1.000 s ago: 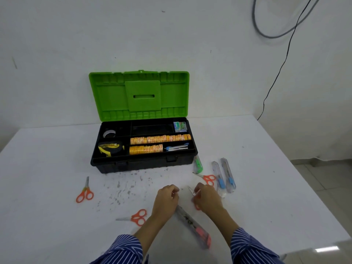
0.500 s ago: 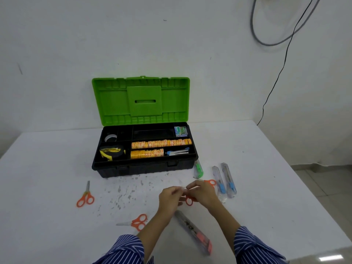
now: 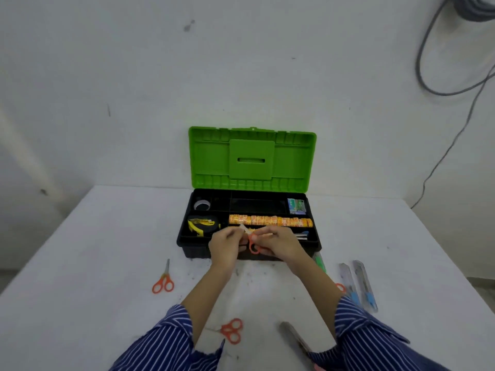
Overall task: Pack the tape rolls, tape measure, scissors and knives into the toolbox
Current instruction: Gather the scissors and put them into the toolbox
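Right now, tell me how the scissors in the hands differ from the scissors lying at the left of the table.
The held scissors are up in front of the toolbox, gripped by the left hand and right hand; the left scissors lie flat on the table, untouched. The held pair's blades are mostly hidden by fingers; the left pair's closed blades show plainly. Both have orange handles.

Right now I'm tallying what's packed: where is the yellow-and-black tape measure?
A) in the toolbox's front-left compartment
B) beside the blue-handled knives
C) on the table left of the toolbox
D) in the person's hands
A: the tape measure lies in the front-left compartment of the open toolbox.
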